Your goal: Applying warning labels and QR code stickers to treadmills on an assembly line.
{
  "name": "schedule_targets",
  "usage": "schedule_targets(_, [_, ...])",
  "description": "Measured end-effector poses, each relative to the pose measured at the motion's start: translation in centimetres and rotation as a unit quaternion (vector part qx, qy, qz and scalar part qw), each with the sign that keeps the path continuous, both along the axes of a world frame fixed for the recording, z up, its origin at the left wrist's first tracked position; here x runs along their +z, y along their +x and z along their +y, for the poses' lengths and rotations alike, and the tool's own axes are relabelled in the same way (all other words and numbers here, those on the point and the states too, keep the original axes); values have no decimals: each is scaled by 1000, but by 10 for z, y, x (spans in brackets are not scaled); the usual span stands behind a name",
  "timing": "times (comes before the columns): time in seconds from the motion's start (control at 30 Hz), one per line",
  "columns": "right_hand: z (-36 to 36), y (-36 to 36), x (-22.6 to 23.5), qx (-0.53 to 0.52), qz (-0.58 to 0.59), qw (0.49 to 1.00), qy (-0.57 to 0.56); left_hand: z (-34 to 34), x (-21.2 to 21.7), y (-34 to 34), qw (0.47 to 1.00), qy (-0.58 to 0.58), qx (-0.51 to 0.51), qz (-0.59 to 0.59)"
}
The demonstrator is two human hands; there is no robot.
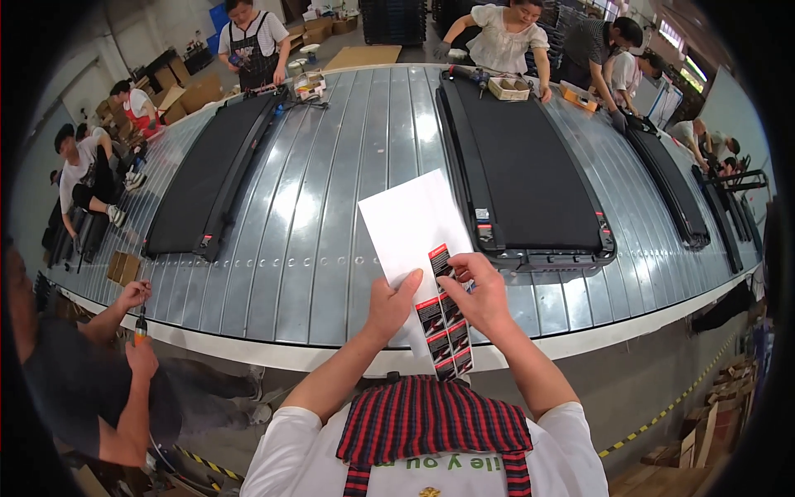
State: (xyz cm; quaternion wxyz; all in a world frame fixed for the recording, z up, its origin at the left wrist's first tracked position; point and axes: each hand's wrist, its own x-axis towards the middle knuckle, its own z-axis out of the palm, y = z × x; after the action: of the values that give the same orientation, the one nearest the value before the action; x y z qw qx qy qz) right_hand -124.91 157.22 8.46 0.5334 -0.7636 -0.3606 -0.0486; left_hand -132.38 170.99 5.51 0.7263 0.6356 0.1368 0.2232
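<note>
My left hand (392, 306) grips a white paper sheet (407, 217), thumb on top and fingers hidden underneath. On the sheet's lower right lies a strip of red, black and white stickers (443, 327), in two columns, hanging toward my body. At the upper part of the strip, my right hand (482, 296) is closed, thumb and forefinger pinched on a sticker. How far that sticker is lifted from the strip I cannot tell. Just beyond my right hand lies a black treadmill-like deck (526, 157), with small labels on its near corners.
The ribbed metal conveyor (331, 215) carries another black deck (211, 174) left and a narrower one (662, 178) right. A parts tray (508, 88) sits at the middle deck's far end. At my left, a co-worker's hand (142, 360) holds a power screwdriver. Several people work around the conveyor.
</note>
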Motion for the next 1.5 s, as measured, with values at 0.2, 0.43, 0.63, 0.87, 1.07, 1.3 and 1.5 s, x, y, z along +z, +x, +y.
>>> schedule_targets(0.2, [-58, 37, 1, -29, -206, 978, 19, -63, 14, 41, 1000, 24, 15, -6])
schedule_targets(0.43, [-95, 70, -3, 99, 53, 992, 51, -109, 14, 66, 991, 133, 6, 1])
schedule_targets(0.63, [-98, 75, 1, 145, 96, 980, 92, -110, 21, 65, 988, 154, -1, 26])
schedule_targets(0.87, [-93, 94, -1, 164, 47, 982, 85, -108, 30, 69, 976, 213, 19, 28])
schedule_targets(1.07, [-84, 112, -13, 196, 178, 956, 130, -104, 28, 79, 976, 211, 45, 22])
schedule_targets(1.3, [-83, 144, -2, 69, 200, 939, 271, -62, 8, 102, 960, 230, 155, 42])
schedule_targets(1.5, [-57, 110, 6, 101, -273, 955, 50, -73, 10, 122, 997, 30, 59, 40])
